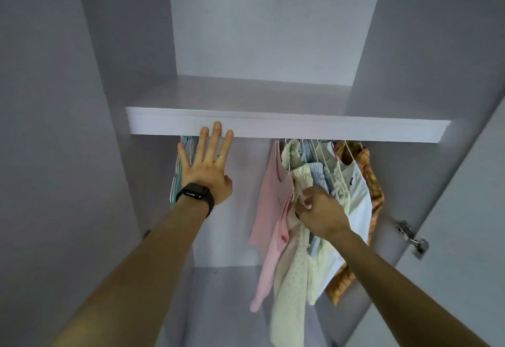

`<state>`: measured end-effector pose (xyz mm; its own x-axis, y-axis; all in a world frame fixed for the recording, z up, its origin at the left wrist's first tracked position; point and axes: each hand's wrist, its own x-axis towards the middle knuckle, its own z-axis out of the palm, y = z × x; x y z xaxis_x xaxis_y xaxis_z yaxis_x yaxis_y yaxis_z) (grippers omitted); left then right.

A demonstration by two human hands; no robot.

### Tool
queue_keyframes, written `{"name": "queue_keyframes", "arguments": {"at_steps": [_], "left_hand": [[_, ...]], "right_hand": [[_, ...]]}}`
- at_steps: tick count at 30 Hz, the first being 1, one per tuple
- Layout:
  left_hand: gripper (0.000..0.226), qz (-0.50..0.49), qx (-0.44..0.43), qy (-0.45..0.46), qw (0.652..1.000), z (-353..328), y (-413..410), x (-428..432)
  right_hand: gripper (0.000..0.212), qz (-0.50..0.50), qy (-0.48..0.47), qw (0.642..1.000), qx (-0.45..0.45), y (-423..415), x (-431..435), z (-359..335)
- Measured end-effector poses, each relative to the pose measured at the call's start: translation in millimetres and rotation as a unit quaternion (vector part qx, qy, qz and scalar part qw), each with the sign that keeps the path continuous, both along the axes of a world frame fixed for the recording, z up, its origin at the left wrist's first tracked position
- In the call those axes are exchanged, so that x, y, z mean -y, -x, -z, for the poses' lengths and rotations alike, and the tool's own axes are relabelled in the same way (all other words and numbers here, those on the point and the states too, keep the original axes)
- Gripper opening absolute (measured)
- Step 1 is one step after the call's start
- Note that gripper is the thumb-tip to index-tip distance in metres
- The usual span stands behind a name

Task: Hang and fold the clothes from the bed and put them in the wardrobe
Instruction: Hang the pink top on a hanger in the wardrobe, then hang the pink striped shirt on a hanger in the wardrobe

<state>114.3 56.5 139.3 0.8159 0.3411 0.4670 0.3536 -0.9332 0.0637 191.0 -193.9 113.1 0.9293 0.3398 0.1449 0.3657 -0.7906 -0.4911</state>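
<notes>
Clothes [289, 278], pastel, hang bunched; right hand [322, 215] pinches pink top [270, 204]; left hand [207, 166] fingers [211, 141] spread against shelf [300, 128].

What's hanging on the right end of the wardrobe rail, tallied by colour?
Pink top: 1
Cream: 2, a dotted piece and a knit piece
Light blue piece: 1
White top: 1
Orange plaid shirt: 1
Total: 6 that can be told apart; the overlap may hide more.
</notes>
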Motion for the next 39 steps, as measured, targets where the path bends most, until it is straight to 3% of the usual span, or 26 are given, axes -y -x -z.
{"name": "queue_keyframes", "arguments": {"at_steps": [3, 8, 13, 18, 26, 32, 39], "left_hand": [[0.092, 0.017, -0.077, 0.087, 0.993, -1, 23, 38], [0.075, 0.146, -0.067, 0.194, 0.968, 39, 61, 115], [0.064, 0.276, -0.132, 0.214, 0.928, 95, 95, 205], [0.057, 0.433, -0.196, 0.202, 0.857, 129, 109, 328], [0.048, 0.604, -0.316, 0.12, 0.721, 180, 169, 530], [0.048, 0.692, -0.397, 0.06, 0.6, 209, 221, 639], [0.049, 0.751, -0.453, -0.007, 0.481, 248, 260, 700]], "right_hand": [[0.028, -0.014, -0.042, 0.999, 0.01, 59, 49, -13], [0.028, 0.025, -0.105, 0.992, 0.07, 139, 134, -4], [0.028, 0.117, -0.118, 0.986, 0.031, 215, 223, 45], [0.028, 0.245, -0.091, 0.965, -0.024, 286, 316, 93], [0.027, 0.479, -0.109, 0.867, -0.082, 419, 439, 155], [0.027, 0.636, -0.133, 0.752, -0.109, 520, 480, 187], [0.027, 0.752, -0.144, 0.626, -0.148, 602, 463, 207]]}}
